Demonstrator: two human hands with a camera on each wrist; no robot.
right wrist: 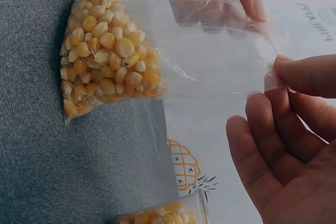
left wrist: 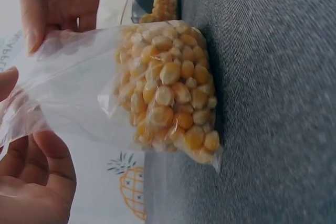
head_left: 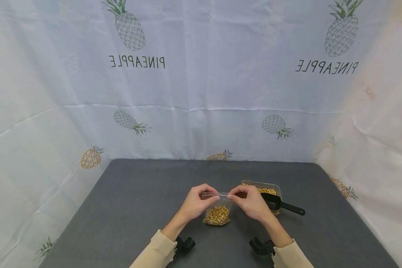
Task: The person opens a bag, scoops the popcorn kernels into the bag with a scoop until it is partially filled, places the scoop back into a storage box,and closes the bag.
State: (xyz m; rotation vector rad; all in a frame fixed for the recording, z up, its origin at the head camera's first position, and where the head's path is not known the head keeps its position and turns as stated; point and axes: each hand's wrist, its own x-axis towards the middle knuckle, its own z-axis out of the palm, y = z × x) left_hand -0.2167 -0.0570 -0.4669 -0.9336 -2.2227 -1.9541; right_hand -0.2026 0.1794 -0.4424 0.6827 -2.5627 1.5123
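Observation:
A clear plastic zip bag (head_left: 217, 215), its lower part filled with corn kernels (left wrist: 168, 87), stands upright on the grey table. My left hand (head_left: 201, 203) pinches one end of the bag's top edge between thumb and fingers. At the other end, my right hand (head_left: 251, 204) pinches the same edge, as the right wrist view shows with its thumb (right wrist: 310, 76) against the plastic. The stretch of bag above the kernels is see-through and slightly creased.
Behind my right hand sits a clear container (head_left: 271, 186) of corn kernels. A black scoop (head_left: 283, 205) lies across it, its handle pointing right. A white pineapple-print curtain (head_left: 201, 85) surrounds the grey table (head_left: 137, 193) at the back and sides.

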